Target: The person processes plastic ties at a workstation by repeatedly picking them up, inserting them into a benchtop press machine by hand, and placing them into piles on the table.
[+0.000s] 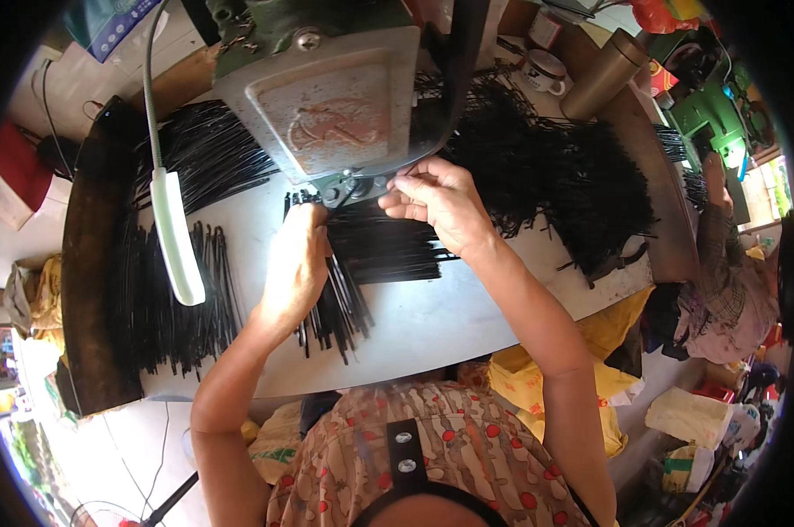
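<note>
My left hand (299, 255) is closed round a bundle of thin black strips (337, 307), whose lower ends hang out below the fist and fan over the table. Close by, my right hand (448, 204) has its thumb and fingers pinched together at the working head of the green machine; what sits between them is too small to make out. A worn metal cover plate (327, 110) on the machine rises above both hands. Between my wrists, under the machine head, another stack of black strips (397, 250) lies crosswise.
Piles of black strips lie at left (173, 299), far left (204, 145) and right (581, 184) on the pale table (423, 329). A white lamp (176, 241) hangs beside the machine. Behind stand a mug (544, 72) and a brown flask (603, 75). Another person (726, 299) works at right.
</note>
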The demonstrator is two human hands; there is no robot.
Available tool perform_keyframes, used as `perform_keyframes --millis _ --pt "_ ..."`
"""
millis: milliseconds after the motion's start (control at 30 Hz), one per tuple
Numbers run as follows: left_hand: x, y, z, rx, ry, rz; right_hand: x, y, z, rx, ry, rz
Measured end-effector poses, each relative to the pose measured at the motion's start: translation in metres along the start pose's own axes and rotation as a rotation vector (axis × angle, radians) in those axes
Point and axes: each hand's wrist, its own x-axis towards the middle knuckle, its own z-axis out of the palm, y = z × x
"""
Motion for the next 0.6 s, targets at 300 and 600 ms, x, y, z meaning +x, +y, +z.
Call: perform_keyframes --millis 300,600 --pt "0.003 -0.006 0.002 0.033 0.022 -0.018 0.005 0.01 0.018 0.252 0.154 -0.049" --pt "0.01 -0.016 -0.007 0.268 0.165 0.239 -0.001 0.008 0.018 0.261 0.156 -0.125"
